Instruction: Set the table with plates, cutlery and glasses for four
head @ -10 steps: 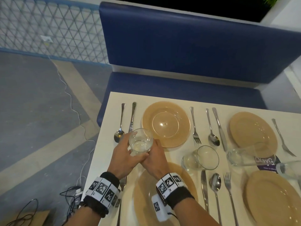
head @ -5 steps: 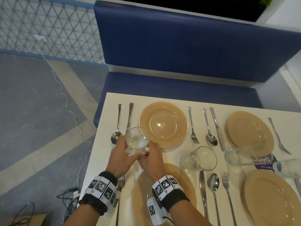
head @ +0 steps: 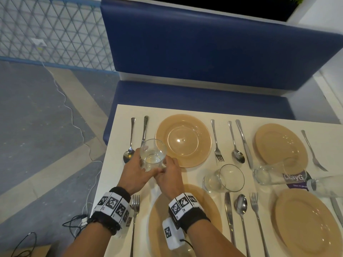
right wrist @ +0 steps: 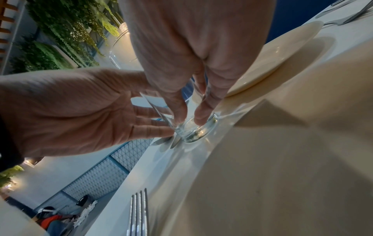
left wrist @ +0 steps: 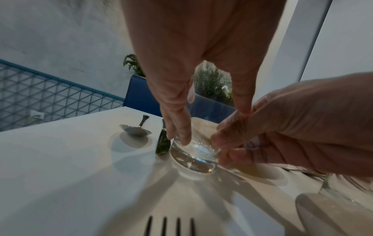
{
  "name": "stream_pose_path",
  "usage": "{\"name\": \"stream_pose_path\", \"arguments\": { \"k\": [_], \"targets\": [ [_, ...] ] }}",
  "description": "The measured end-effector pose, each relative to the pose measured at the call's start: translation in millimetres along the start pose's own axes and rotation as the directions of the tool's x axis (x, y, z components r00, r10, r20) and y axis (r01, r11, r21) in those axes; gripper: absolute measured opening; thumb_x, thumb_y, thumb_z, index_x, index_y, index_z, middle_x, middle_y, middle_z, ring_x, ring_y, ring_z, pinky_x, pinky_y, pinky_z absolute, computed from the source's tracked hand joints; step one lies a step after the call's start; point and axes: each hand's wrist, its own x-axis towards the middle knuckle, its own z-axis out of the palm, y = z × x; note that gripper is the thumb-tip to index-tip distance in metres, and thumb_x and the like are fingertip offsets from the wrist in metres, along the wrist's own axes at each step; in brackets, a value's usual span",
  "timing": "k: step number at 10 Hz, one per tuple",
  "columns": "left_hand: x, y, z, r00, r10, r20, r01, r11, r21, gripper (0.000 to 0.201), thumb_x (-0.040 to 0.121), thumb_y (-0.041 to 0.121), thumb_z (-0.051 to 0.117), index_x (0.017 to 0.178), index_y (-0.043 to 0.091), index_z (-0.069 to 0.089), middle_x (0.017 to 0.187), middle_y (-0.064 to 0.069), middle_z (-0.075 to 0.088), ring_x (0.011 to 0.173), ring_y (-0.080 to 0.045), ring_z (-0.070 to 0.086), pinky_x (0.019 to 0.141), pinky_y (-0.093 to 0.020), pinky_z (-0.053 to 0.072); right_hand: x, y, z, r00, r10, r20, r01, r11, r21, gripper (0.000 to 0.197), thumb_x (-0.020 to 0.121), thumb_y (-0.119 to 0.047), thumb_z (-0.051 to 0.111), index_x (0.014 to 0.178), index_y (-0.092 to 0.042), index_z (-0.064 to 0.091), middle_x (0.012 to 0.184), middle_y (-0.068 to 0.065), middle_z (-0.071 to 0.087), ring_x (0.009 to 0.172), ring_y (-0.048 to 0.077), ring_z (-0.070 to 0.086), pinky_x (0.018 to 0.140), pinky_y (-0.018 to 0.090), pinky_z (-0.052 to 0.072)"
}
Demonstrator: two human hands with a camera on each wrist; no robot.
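Observation:
Both hands hold one clear glass point(head: 153, 154) upright, its base at the cream table point(head: 115, 173). My left hand point(head: 137, 169) wraps its left side, and my right hand point(head: 169, 175) pinches it low on the right. The glass point(left wrist: 193, 159) stands beside a knife point(head: 145, 129) and left of the far-left tan plate point(head: 183, 140). In the right wrist view my thumb and a finger press its base point(right wrist: 191, 132). Three more tan plates point(head: 280, 143) point(head: 306, 221) point(head: 206, 206) lie with forks, knives and spoons beside them.
Two glasses point(head: 224, 178) point(head: 271, 173) lie on their sides mid-table, and a third point(head: 326, 186) at the right edge. A purple card point(head: 295, 178) lies under one. A blue bench point(head: 204, 101) runs along the far side. Cables point(head: 78, 219) trail on the floor at the left.
The glass has shifted slightly away from me, toward the knife and far-left plate, with both hands still holding it. Nothing else on the table has moved.

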Motion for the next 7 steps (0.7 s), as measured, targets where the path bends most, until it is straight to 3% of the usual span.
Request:
{"name": "stream_pose_path", "arguments": {
  "k": [2, 3, 5, 6, 7],
  "targets": [
    [1, 0, 0, 1.000, -0.010, 0.006, 0.010, 1.000, -0.013, 0.089, 0.062, 0.044, 0.092, 0.137, 0.037, 0.045, 0.119, 0.016, 0.066, 0.109, -0.012, 0.064, 0.098, -0.042, 0.055, 1, -1, 0, 1.000, 0.009, -0.002, -0.009, 1.000, 0.014, 0.046, 0.079, -0.004, 0.071, 0.123, -0.010, 0.057, 0.117, 0.002, 0.049, 0.104, 0.016, 0.056, 0.093, 0.032, 0.052],
    [0, 0, -1, 1.000, -0.023, 0.012, 0.023, 1.000, -0.020, 0.086, 0.061, 0.044, 0.092, 0.134, 0.041, 0.046, 0.117, 0.016, 0.066, 0.107, -0.011, 0.065, 0.096, -0.043, 0.056, -1, -2, -1, 1.000, 0.011, 0.002, -0.011, 1.000, -0.002, 0.046, 0.080, -0.005, 0.070, 0.124, -0.010, 0.057, 0.118, 0.002, 0.049, 0.102, 0.012, 0.052, 0.091, 0.020, 0.047],
    [-3, 5, 0, 1.000, 0.000, 0.001, 0.000, 1.000, -0.014, 0.071, 0.066, 0.034, 0.092, 0.114, 0.057, 0.045, 0.114, 0.018, 0.065, 0.104, -0.007, 0.064, 0.095, -0.039, 0.056, -1, -2, -5, 1.000, -0.008, 0.024, 0.009, 1.000, -0.020, 0.044, 0.082, -0.004, 0.065, 0.125, -0.008, 0.055, 0.119, 0.004, 0.049, 0.097, 0.009, 0.047, 0.082, 0.008, 0.040],
    [-6, 11, -1, 1.000, 0.004, 0.013, -0.003, 1.000, -0.027, 0.074, 0.060, 0.041, 0.092, 0.115, 0.056, 0.045, 0.112, 0.023, 0.064, 0.103, -0.002, 0.063, 0.094, -0.035, 0.055, -1, 3, -6, 0.999, -0.025, 0.028, 0.025, 1.000, 0.003, 0.054, 0.083, -0.006, 0.067, 0.134, -0.013, 0.051, 0.125, 0.002, 0.048, 0.098, 0.008, 0.051, 0.085, 0.009, 0.044],
    [-12, 12, -5, 0.999, -0.016, -0.039, 0.015, 1.000, -0.025, 0.081, 0.065, 0.030, 0.090, 0.130, 0.041, 0.043, 0.116, 0.030, 0.057, 0.107, -0.002, 0.059, 0.099, -0.034, 0.051, -8, 6, -8, 0.998, -0.016, 0.057, 0.017, 1.000, -0.024, 0.061, 0.085, -0.027, 0.073, 0.140, -0.020, 0.045, 0.128, -0.001, 0.047, 0.104, 0.021, 0.062, 0.093, 0.032, 0.053]
  ]
}}
